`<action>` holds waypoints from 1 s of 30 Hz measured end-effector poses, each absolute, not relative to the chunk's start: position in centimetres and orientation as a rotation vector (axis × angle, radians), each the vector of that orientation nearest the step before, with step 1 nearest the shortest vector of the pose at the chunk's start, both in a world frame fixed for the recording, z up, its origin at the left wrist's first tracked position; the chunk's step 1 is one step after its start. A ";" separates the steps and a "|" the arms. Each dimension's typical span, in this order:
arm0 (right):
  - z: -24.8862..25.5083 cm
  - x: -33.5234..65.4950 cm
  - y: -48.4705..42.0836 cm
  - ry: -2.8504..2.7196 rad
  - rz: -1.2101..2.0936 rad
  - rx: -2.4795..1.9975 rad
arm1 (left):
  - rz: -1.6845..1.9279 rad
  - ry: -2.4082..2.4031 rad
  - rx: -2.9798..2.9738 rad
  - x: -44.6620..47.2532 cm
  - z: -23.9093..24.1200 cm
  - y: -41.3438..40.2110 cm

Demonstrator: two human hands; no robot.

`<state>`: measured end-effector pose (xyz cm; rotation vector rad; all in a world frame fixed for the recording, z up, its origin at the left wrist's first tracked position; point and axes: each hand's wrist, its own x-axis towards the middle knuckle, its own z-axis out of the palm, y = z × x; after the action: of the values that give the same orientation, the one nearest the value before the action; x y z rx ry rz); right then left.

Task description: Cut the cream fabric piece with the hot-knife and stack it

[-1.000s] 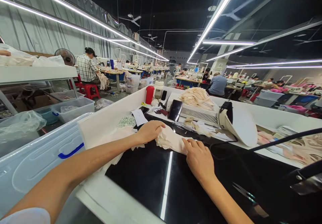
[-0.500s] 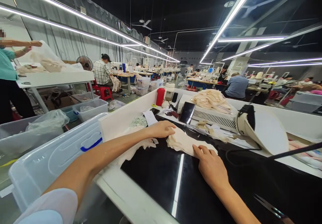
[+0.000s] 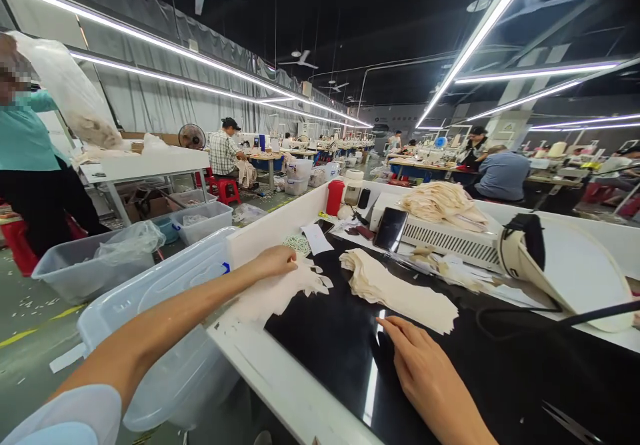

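My left hand (image 3: 277, 260) is at the upper end of a heap of pale cut fabric pieces (image 3: 280, 293), its fingers curled together on the fabric edge. How many layers they pinch is hidden. My right hand (image 3: 425, 368) hovers over the glossy black tabletop (image 3: 330, 358), fingers stretched out and holding nothing. Just beyond it lies a layered stack of cream fabric pieces (image 3: 400, 289), untouched by either hand. Scissors or tweezers (image 3: 570, 421), partly cut off by the frame, lie at the lower right.
A black phone (image 3: 390, 229) leans on a white vented box (image 3: 443, 239) topped with bunched fabric (image 3: 443, 203). A lamp (image 3: 565, 268) stands at the right. A white label (image 3: 317, 239) and red bottle (image 3: 335, 197) sit behind. A lidded plastic bin (image 3: 165, 305) adjoins the table's left.
My left hand has left the cream stack and moved left to the fabric heap. My right hand has lifted off the stack toward me. The view has shifted slightly left.
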<state>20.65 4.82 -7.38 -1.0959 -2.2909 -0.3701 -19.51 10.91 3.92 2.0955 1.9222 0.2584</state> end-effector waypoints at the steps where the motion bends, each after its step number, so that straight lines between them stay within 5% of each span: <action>1: -7.4 20.7 4.6 -2.307 -0.338 -1.083 | 0.268 1.924 2.082 -19.5 3.6 11.0; 15: -7.6 21.4 3.3 -2.446 0.044 -0.971 | 0.531 1.924 1.989 -19.8 2.2 10.3; 30: -7.6 21.6 2.8 -2.495 -0.030 -0.918 | 0.645 1.607 2.213 -17.7 2.1 7.7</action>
<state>21.63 2.79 -7.57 -0.9183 -2.4949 -0.0297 -17.74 7.68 2.10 2.2125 1.6067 0.6449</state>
